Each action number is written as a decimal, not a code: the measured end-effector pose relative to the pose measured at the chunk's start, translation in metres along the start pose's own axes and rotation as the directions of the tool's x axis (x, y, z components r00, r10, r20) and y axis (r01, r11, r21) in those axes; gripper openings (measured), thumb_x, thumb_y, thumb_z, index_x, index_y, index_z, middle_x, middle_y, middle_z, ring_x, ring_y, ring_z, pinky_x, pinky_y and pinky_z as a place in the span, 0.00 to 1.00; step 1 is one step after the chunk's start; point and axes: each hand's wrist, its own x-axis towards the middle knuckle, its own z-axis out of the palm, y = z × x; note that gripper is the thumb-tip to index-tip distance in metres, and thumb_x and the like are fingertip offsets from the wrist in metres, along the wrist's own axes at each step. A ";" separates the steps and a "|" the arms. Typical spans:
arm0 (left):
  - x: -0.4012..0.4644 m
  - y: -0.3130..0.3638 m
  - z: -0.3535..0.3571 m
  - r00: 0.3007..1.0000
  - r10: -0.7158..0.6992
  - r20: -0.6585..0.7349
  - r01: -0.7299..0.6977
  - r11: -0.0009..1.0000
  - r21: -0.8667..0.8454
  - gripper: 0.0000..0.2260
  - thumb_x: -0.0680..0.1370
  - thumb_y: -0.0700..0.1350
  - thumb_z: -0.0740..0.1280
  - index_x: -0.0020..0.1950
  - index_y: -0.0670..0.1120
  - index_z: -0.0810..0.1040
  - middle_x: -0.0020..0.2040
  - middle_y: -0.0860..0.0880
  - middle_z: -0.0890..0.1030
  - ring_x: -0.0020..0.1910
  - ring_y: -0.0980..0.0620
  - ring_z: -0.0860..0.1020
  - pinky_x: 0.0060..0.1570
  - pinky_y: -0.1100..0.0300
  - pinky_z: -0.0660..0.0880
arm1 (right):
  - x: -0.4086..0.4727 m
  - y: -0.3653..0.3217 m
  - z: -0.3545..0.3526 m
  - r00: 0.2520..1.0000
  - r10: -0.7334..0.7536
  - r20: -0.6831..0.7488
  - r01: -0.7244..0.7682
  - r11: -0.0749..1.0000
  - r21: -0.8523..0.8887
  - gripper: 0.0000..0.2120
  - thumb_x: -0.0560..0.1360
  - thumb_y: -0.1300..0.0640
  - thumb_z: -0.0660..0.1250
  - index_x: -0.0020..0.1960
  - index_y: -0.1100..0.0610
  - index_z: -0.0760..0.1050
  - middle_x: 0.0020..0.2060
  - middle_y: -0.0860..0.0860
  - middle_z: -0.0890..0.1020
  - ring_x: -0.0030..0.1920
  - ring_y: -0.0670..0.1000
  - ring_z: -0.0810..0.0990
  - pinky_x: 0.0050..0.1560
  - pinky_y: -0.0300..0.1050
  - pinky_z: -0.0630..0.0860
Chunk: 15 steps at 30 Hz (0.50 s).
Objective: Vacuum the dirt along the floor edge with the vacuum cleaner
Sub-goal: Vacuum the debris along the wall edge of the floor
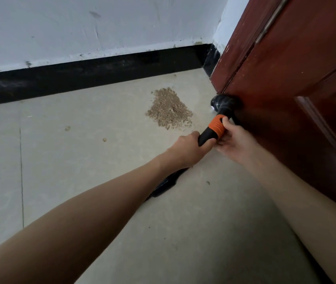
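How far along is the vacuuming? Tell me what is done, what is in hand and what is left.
Done: nothing yet; the dirt pile sits whole on the floor near the black baseboard.
In hand: the left hand grips the vacuum cleaner and the right hand holds its orange collar, with the brush nozzle by the door, beside the pile.
Left: the pile and scattered crumbs.

Vacuum cleaner and dirt pile by the door corner

My vacuum cleaner [214, 130] — black, with an orange ribbed collar — slants down toward the floor, its round brush head against the door's foot; the sandy dirt pile [169, 109] lies just left of it, near the black skirting — uncollected.
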 end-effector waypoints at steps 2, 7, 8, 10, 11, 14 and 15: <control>-0.007 0.007 0.004 1.000 0.001 0.014 -0.001 1.000 0.021 0.17 0.80 0.59 0.57 0.51 0.44 0.69 0.34 0.48 0.75 0.24 0.52 0.74 0.25 0.62 0.71 | -0.008 0.000 -0.008 1.000 0.022 -0.008 -0.021 0.999 0.042 0.13 0.82 0.53 0.61 0.63 0.59 0.70 0.44 0.58 0.78 0.43 0.53 0.79 0.36 0.48 0.75; -0.041 0.005 0.025 0.999 -0.034 0.040 0.031 0.997 0.076 0.17 0.80 0.58 0.56 0.50 0.44 0.65 0.40 0.43 0.78 0.29 0.47 0.75 0.36 0.55 0.74 | -0.031 0.020 -0.029 0.994 0.112 0.012 -0.113 0.992 0.062 0.12 0.82 0.54 0.61 0.50 0.65 0.73 0.45 0.60 0.79 0.45 0.56 0.79 0.39 0.51 0.75; -0.048 0.002 0.029 0.998 -0.040 0.044 0.036 0.996 0.087 0.17 0.80 0.58 0.56 0.49 0.44 0.65 0.42 0.41 0.79 0.31 0.45 0.74 0.37 0.55 0.73 | -0.036 0.026 -0.032 0.992 0.123 0.017 -0.124 0.990 0.064 0.12 0.82 0.54 0.62 0.49 0.64 0.73 0.44 0.60 0.79 0.45 0.56 0.80 0.39 0.52 0.75; -0.061 -0.003 0.034 0.998 -0.050 0.043 0.045 0.994 0.096 0.17 0.80 0.59 0.57 0.49 0.45 0.65 0.43 0.41 0.78 0.32 0.45 0.74 0.37 0.55 0.72 | -0.045 0.036 -0.035 0.990 0.136 0.029 -0.138 0.989 0.061 0.12 0.82 0.55 0.61 0.49 0.65 0.74 0.44 0.60 0.80 0.45 0.56 0.80 0.40 0.52 0.76; -0.066 -0.006 0.035 0.998 -0.057 0.040 0.054 0.994 0.092 0.17 0.80 0.59 0.57 0.49 0.45 0.65 0.42 0.42 0.77 0.31 0.46 0.73 0.37 0.55 0.72 | -0.049 0.039 -0.034 0.990 0.139 0.036 -0.141 0.988 0.056 0.12 0.82 0.55 0.61 0.50 0.65 0.74 0.44 0.60 0.80 0.45 0.57 0.80 0.40 0.52 0.76; -0.080 -0.010 0.033 0.995 -0.095 0.036 0.093 0.994 0.064 0.17 0.80 0.60 0.57 0.49 0.45 0.67 0.39 0.45 0.76 0.28 0.49 0.74 0.33 0.57 0.73 | -0.061 0.045 -0.029 0.988 0.148 0.048 -0.150 0.988 0.036 0.12 0.82 0.55 0.61 0.54 0.65 0.73 0.46 0.61 0.80 0.48 0.57 0.79 0.47 0.52 0.76; -0.083 -0.010 0.032 0.993 -0.109 0.040 0.107 0.993 0.047 0.17 0.79 0.60 0.57 0.49 0.45 0.67 0.37 0.46 0.76 0.26 0.49 0.75 0.30 0.59 0.73 | -0.065 0.046 -0.027 0.988 0.151 0.046 -0.152 0.988 0.031 0.12 0.82 0.55 0.61 0.56 0.64 0.72 0.47 0.61 0.79 0.50 0.57 0.79 0.51 0.53 0.74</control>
